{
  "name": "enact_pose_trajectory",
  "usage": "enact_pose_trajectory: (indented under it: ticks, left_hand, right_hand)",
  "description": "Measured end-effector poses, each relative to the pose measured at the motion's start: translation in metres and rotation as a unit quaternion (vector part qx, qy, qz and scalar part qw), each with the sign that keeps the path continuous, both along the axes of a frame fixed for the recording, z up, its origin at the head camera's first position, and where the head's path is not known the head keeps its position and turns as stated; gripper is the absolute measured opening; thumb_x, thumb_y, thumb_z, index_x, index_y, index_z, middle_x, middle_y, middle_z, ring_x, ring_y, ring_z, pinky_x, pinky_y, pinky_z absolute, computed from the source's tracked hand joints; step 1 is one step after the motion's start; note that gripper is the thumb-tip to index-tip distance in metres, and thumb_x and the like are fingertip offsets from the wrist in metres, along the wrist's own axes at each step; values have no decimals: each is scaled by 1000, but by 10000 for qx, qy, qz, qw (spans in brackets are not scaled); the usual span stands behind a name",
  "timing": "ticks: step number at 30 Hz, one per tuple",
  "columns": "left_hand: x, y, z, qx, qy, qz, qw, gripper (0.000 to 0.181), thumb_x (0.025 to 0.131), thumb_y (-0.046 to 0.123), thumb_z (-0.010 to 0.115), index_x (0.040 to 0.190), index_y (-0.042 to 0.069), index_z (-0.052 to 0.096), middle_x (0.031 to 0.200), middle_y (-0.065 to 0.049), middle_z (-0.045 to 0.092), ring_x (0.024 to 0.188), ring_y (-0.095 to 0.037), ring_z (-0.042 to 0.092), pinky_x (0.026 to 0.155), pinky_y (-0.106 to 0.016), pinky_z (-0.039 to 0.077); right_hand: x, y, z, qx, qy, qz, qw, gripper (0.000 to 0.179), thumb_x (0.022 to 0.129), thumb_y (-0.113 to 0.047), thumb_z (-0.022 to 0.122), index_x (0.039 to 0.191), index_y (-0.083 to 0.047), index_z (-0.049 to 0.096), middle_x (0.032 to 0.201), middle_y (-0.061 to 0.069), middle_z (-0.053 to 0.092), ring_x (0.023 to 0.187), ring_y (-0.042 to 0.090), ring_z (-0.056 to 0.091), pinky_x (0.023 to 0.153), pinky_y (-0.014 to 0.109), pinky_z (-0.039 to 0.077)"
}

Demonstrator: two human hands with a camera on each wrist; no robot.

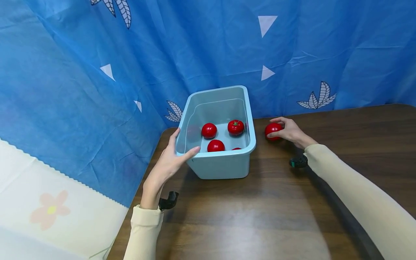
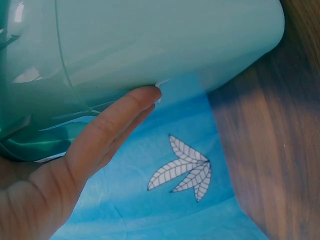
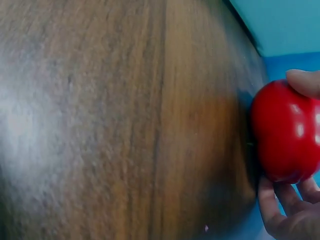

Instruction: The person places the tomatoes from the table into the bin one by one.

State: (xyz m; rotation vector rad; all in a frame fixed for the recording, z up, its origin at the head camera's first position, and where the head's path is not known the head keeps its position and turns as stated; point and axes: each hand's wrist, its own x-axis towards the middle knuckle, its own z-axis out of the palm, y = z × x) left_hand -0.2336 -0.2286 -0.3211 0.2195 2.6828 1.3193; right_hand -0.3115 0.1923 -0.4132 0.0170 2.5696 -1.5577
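Note:
A light blue plastic bin [image 1: 224, 165] stands on the table and holds several red tomatoes, among them one with a green stem top [image 1: 235, 127]. Another tomato is mostly hidden behind the front wall. My left hand [image 1: 167, 162] rests against the bin's near left corner, its thumb by the front rim. In the left wrist view, straight fingers [image 2: 115, 122] lie along the outside of the bin wall. Right of the bin, my right hand [image 1: 289, 131] grips a glossy red tomato [image 3: 285, 132] at the tabletop, thumb on one side and fingers on the other.
The dark wooden table [image 1: 227, 216] reaches to the front and right. Blue patterned cloth [image 1: 211, 43] hangs right behind the bin and along the left. A pale flowered cloth [image 1: 32, 187] lies at the lower left. Each wrist wears a black strap.

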Motion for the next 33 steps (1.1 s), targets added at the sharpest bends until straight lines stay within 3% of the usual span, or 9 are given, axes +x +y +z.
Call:
enact_pose_trajectory:
  ticks: [9,14,20,25,27,33]
  left_hand:
    - [2,3,0,21,57,-5,10000,106,91,57,73,168,28,7,165,-11,31,145,-40,39,109,-66,44]
    - [3,2,2,31,94,-22,9999,106,91,57,73,168,27,7,165,-11,31,145,-40,40,109,-66,45]
    - [4,0,3,23,109,-6,9999,106,92,57,72,169,27,6,166,-12,30,146,-41,39,109,-66,44]
    - [5,-1,3,-16,125,21,9999,106,92,57,72,169,26,6,166,-12,30,146,-41,39,110,-66,43]
    - [5,-1,3,-31,100,39,9999,106,92,58,72,169,27,6,166,-12,30,146,-41,39,110,-67,43]
    - [5,1,0,18,10,21,10000,107,91,58,72,169,26,6,165,-13,31,145,-41,40,109,-67,44]
  right_hand:
    - [6,6,5,-201,-81,-274,9994,72,95,-14,76,155,1,41,159,34,29,143,53,29,115,63,39]
    - [8,9,19,-523,53,-499,9974,72,97,-14,75,157,2,39,163,32,25,147,52,24,116,62,39]
    - [8,9,43,-727,272,-529,9956,72,98,-15,75,159,-1,38,164,28,28,147,48,26,112,55,46]
    - [11,-1,70,-833,520,-459,9941,72,98,-20,76,159,-6,41,163,24,33,144,43,31,91,28,54]
    - [13,-8,83,-890,626,-381,9933,72,97,-20,77,159,-8,42,162,22,36,144,41,32,87,25,54]
    - [23,-39,124,-1226,905,11,9883,69,95,-15,78,156,-13,47,159,15,43,141,34,38,103,39,53]
